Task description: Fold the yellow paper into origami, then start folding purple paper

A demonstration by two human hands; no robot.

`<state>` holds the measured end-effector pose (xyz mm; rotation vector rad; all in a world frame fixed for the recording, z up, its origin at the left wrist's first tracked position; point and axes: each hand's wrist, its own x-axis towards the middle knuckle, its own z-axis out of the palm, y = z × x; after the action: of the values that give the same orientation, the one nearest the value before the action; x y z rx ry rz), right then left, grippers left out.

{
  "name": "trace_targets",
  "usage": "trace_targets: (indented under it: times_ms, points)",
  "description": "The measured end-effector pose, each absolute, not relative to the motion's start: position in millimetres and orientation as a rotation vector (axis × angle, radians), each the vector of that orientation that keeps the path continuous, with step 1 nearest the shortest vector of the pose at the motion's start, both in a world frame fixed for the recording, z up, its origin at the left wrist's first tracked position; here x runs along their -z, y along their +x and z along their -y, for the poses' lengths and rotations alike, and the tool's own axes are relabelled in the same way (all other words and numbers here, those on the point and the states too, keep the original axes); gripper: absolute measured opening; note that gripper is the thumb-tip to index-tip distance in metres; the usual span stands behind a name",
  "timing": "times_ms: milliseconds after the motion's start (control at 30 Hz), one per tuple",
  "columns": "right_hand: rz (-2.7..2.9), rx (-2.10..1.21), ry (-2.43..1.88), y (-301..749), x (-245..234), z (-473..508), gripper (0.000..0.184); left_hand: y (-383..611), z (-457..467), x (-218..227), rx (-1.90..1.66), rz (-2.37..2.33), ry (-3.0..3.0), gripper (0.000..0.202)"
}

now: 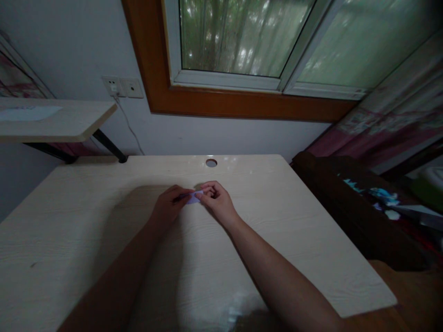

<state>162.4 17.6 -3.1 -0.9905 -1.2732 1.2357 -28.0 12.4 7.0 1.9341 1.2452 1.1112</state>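
A small purple piece of paper (194, 198) is pinched between both hands, just above or on the pale wood-grain desk (277, 258). My left hand (169, 201) grips its left end with closed fingers. At the right end, my right hand (218, 201) holds it between thumb and fingers, the other fingers curled. Part of the paper is hidden behind the fingers, and whether it is folded I cannot tell.
A round cable hole (211, 163) lies near the desk's back edge. A raised shelf (83, 121) on black legs stands back left, with a white cord (129, 124) from a wall socket (122, 87) behind. Dark furniture (332, 207) with assorted items stands right, below a curtain.
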Motion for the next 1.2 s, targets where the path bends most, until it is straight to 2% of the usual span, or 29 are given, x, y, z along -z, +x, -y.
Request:
trace_targets:
  times_ms: [400,733,1200]
  points:
    - [1.260,-1.292,-1.009,163.7,6.5,-20.6,0.029,-29.8,-15.0,-3.4,-1.111,-1.248,1.928,0.022]
    - [1.209,-1.280,-0.985,162.7,6.8,-21.9,0.036,-29.1,-12.7,-4.6,-1.108,-1.143,2.025,0.026]
    - [1.233,-1.253,-0.995,162.9,3.6,-19.2,0.024,-29.1,-12.2,-4.6,-1.187,-1.154,2.021,0.028]
